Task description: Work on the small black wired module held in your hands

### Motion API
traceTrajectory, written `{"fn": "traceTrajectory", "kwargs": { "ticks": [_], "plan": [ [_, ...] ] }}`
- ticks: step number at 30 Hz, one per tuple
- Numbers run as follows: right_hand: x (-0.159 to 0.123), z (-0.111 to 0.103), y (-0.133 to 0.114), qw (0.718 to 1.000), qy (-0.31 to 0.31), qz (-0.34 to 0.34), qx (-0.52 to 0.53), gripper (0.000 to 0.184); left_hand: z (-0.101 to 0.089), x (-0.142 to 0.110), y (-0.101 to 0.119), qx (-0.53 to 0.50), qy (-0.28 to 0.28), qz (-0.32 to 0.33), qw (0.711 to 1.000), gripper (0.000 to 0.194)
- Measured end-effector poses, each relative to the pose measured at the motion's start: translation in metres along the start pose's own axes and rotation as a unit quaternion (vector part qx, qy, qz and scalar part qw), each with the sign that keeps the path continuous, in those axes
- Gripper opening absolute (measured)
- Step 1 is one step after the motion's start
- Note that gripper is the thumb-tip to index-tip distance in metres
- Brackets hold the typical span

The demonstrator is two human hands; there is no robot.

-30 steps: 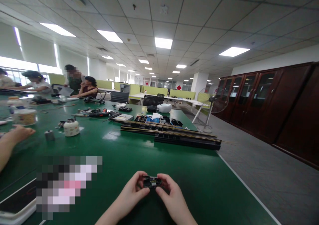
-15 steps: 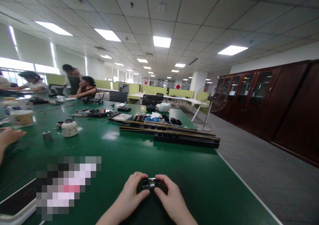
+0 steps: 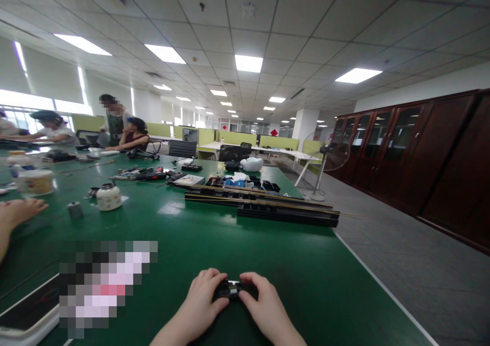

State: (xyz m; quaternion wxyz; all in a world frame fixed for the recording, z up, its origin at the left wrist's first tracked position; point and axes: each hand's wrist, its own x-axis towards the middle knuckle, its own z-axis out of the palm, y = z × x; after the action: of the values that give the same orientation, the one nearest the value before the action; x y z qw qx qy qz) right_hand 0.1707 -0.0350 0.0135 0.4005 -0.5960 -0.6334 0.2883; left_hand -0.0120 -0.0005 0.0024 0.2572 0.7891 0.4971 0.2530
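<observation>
Between my two hands is a small dark part with a shiny metallic middle (image 3: 233, 288), held just above the green table (image 3: 168, 264). The thumb and fingers of my left hand (image 3: 202, 297) pinch its left end. At its right end, the thumb and fingers of my right hand (image 3: 264, 300) are closed on it in the same way. My fingertips cover both ends, and the part is too small and dark to tell its exact kind.
Long black rails with thin brass-coloured rods (image 3: 264, 208) lie ahead. Left of them stand a white jar (image 3: 109, 197) and a grey cylinder (image 3: 75, 209). Another person's hand (image 3: 19, 216) rests at the left edge, above a white-framed device (image 3: 34, 305), partly blurred out.
The small part has tilted slightly between my fingers, and my hands have shifted a little. At the left, the other person's hand has moved a bit further into view.
</observation>
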Motion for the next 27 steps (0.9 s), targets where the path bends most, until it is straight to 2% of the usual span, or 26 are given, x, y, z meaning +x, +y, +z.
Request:
{"fn": "traceTrajectory", "kwargs": {
  "ticks": [5,13,19,25,27],
  "plan": [
    [-0.0005,0.001,-0.0043,0.999,-0.018,-0.012,-0.04,0.03,-0.002,-0.0021,0.0055,0.05,-0.029,-0.002,0.998,0.036],
    [-0.0021,0.0051,-0.0093,0.997,-0.029,-0.024,-0.072,0.023,-0.002,-0.0024,0.0065,0.053,-0.031,-0.018,0.998,0.049],
    [-0.0025,0.005,-0.0077,0.997,-0.022,-0.029,-0.064,0.023,-0.0048,-0.004,0.0095,0.039,-0.025,0.001,0.999,0.029],
    [-0.0024,0.005,-0.0075,0.997,-0.021,-0.03,-0.062,0.02,-0.0056,-0.0033,0.0078,0.031,-0.028,-0.005,0.999,0.039],
    [-0.0019,0.0052,-0.0071,0.997,-0.023,-0.032,-0.062,0.02,-0.006,-0.003,0.0073,0.028,-0.032,-0.001,0.999,0.036]
  ]
}}
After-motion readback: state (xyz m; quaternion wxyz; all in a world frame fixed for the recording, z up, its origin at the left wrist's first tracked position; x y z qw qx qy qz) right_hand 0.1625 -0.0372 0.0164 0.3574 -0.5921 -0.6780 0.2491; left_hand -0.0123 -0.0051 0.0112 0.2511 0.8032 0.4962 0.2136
